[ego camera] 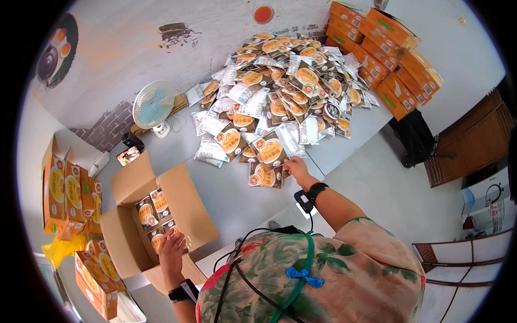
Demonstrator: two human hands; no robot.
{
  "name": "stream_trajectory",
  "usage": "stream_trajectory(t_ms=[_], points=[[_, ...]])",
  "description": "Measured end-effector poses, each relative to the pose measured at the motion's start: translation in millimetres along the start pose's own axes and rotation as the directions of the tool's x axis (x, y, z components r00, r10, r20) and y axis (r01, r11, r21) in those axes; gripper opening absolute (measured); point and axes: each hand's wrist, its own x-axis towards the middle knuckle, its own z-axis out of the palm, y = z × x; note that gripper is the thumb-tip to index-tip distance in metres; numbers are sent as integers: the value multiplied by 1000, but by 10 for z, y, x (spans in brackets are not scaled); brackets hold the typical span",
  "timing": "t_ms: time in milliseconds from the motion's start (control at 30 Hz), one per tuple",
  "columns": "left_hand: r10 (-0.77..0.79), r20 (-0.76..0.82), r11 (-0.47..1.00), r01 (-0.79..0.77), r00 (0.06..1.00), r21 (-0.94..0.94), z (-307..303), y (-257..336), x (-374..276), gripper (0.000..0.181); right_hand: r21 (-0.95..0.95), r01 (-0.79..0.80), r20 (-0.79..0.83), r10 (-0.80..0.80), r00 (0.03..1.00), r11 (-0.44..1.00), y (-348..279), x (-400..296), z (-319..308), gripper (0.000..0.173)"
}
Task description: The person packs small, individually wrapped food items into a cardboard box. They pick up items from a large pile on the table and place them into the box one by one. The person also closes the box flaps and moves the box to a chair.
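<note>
My right hand point(298, 169) pinches the lower right corner of a brown drink sachet point(270, 150) at the near edge of a large heap of sachets point(278, 84). Another sachet point(264, 177) lies on the table just below it. On the left, my left hand point(173, 252) is over the near side of an open cardboard carton point(121, 238), its fingers apart and nothing visibly held. Inside the carton, several brown sachets point(146, 214) stand in rows. The fingertips partly cover the nearest sachets, so whether they touch them is hidden.
A small fan point(153, 105) stands behind the carton, with a lit phone point(128, 156) beside it. Orange boxes point(387, 60) are stacked at the back right. More orange boxes point(56, 194) and a yellow bag point(62, 248) are at left. The grey table point(226, 206) ends near my body.
</note>
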Motion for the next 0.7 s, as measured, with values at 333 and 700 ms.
stream_trajectory(t_ms=[333,700], points=[[-185,317,973,218,930,-72,530,-90,163,32,316,75,294,-173,940,946,-744,-480,346,18],[-35,417,903,208,908,-376,665,-238,212,42,-38,89,934,4,358,995,-899,-1649,1608,10]])
